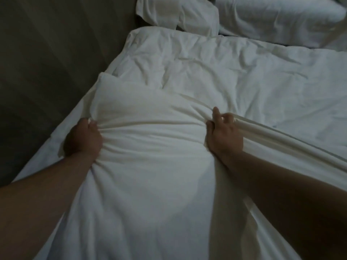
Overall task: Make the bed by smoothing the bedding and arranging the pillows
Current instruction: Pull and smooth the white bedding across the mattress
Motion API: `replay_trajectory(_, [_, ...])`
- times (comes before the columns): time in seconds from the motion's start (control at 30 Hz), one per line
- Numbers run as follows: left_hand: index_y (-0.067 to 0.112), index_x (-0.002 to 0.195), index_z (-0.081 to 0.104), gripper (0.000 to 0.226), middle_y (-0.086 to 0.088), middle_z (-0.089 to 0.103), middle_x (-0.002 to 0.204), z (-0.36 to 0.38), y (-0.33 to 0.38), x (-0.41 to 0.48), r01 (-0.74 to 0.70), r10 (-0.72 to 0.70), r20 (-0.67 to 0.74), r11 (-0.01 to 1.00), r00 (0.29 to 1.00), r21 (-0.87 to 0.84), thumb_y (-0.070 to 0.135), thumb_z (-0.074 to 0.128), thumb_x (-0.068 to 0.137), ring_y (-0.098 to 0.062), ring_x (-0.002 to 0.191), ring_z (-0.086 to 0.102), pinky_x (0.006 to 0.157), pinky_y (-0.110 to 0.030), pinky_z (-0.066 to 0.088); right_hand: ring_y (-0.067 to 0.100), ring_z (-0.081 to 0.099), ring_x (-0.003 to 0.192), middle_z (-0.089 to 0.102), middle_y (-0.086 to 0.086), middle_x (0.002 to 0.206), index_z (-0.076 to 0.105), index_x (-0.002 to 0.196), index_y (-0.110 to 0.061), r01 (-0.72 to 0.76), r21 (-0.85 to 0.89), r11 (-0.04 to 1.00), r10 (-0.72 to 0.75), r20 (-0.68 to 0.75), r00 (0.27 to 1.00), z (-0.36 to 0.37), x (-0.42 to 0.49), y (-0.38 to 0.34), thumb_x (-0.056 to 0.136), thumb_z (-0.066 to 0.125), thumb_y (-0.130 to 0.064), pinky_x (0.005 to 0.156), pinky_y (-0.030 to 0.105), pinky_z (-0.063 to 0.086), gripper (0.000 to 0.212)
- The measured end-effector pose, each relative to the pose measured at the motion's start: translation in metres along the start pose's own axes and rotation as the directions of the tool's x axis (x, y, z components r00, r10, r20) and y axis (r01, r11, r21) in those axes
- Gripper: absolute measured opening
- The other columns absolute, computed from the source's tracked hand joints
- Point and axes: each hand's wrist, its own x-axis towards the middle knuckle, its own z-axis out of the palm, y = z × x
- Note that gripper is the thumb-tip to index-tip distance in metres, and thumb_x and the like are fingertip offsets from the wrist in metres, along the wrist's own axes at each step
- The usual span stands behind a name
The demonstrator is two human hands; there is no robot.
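The white duvet (206,76) lies rumpled across the bed, stopping just short of the pillow (178,14). Well back from that pillow, the left hand (83,138) clenches a bunch of its cover and the right hand (224,136) grips a fold, one finger loose. The duvet looks soft, light and limp, so gathered fistfuls near its edge should hold best.

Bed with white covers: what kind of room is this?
Probably a bedroom: two white pillows lie at the top, and the left hand and right hand grip rumpled white bedding.
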Motion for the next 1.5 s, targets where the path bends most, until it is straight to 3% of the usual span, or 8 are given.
replay_trajectory(0.23, [0.007,0.141,0.039,0.052,-0.033,0.04,0.136,-0.033,0.014,-0.019,-0.064,0.07,0.081,0.995,0.994,-0.076,0.035,0.046,0.097,-0.047,0.123,0.042,0.105,-0.049,0.034,0.044,0.043,0.127,0.032,0.02,0.148,0.025,0.149,-0.021,-0.02,-0.029,0.999,0.026,0.211,0.977,-0.017,0.0,-0.002,0.097,0.037,-0.04,0.102,0.048,0.037,0.057])
replay_trajectory(0.37, [0.018,0.142,0.041,0.075,-0.016,0.042,0.145,-0.072,-0.024,-0.1,-0.209,0.214,0.206,0.977,0.955,-0.047,0.063,0.036,0.082,-0.035,0.131,0.041,0.112,-0.048,0.029,0.069,0.036,0.12,0.044,0.045,0.13,0.057,0.121,0.009,0.361,-0.044,0.931,-0.344,0.218,0.913,-0.049,-0.053,-0.008,0.096,0.047,-0.022,0.096,0.07,0.037,0.041])
replay_trajectory(0.57, [0.022,0.153,0.017,0.082,-0.008,0.013,0.161,-0.058,-0.063,-0.157,-0.367,0.288,0.332,0.906,0.898,0.208,0.067,0.018,0.085,-0.024,0.148,0.011,0.12,-0.045,0.005,0.035,0.039,0.131,0.041,0.018,0.14,0.043,0.137,-0.013,0.077,0.143,0.987,-0.127,0.382,0.915,-0.082,-0.119,-0.028,0.096,0.039,-0.045,0.108,0.044,0.032,0.052])
replay_trajectory(0.67, [0.023,0.153,0.014,0.076,-0.006,0.009,0.162,-0.051,-0.06,-0.139,-0.399,0.318,0.354,0.897,0.88,0.187,0.065,0.021,0.091,-0.022,0.149,0.006,0.121,-0.045,0.004,0.035,0.045,0.121,0.048,0.013,0.127,0.05,0.123,-0.016,0.194,0.086,0.977,-0.212,0.374,0.903,-0.107,-0.154,-0.056,0.09,0.028,-0.055,0.1,0.047,0.037,0.056])
replay_trajectory(0.87, [0.015,0.148,0.031,0.07,-0.013,0.02,0.159,-0.091,-0.047,-0.158,-0.385,0.341,0.355,0.921,0.87,0.058,0.057,0.035,0.092,-0.03,0.147,0.014,0.12,-0.047,0.009,0.03,0.029,0.141,0.033,0.01,0.153,0.03,0.144,-0.03,0.271,-0.028,0.962,-0.233,0.43,0.872,-0.14,-0.25,-0.037,0.091,0.024,-0.067,0.116,0.05,0.018,0.065])
replay_trajectory(0.97, [0.021,0.143,0.043,0.08,-0.009,0.036,0.153,-0.116,-0.044,-0.226,-0.561,0.542,0.386,0.825,0.747,-0.073,0.069,0.028,0.08,-0.03,0.142,0.031,0.116,-0.052,0.016,0.027,0.024,0.145,0.028,0.008,0.156,0.025,0.148,-0.033,0.216,-0.075,0.973,-0.165,0.422,0.891,-0.144,-0.277,-0.011,0.091,0.018,-0.069,0.118,0.049,0.014,0.069])
replay_trajectory(1.07, [0.029,0.152,0.023,0.091,-0.004,0.018,0.161,-0.105,-0.054,-0.264,-0.702,0.575,0.533,0.71,0.62,0.051,0.08,0.012,0.078,-0.026,0.148,0.017,0.118,-0.051,0.008,0.024,0.011,0.149,0.016,0.008,0.161,0.013,0.153,-0.031,0.205,-0.148,0.968,-0.121,0.441,0.889,-0.129,-0.295,-0.005,0.093,0.012,-0.066,0.12,0.047,0.009,0.069])
replay_trajectory(1.5, [0.021,0.145,0.038,0.094,-0.013,0.035,0.153,-0.085,-0.052,-0.264,-0.702,0.577,0.471,0.698,0.667,0.14,0.082,0.024,0.074,-0.032,0.141,0.03,0.113,-0.055,0.018,0.024,0.02,0.147,0.025,0.008,0.158,0.027,0.151,-0.025,0.177,-0.051,0.983,-0.147,0.365,0.919,-0.119,-0.3,-0.007,0.094,0.025,-0.06,0.12,0.039,0.011,0.067])
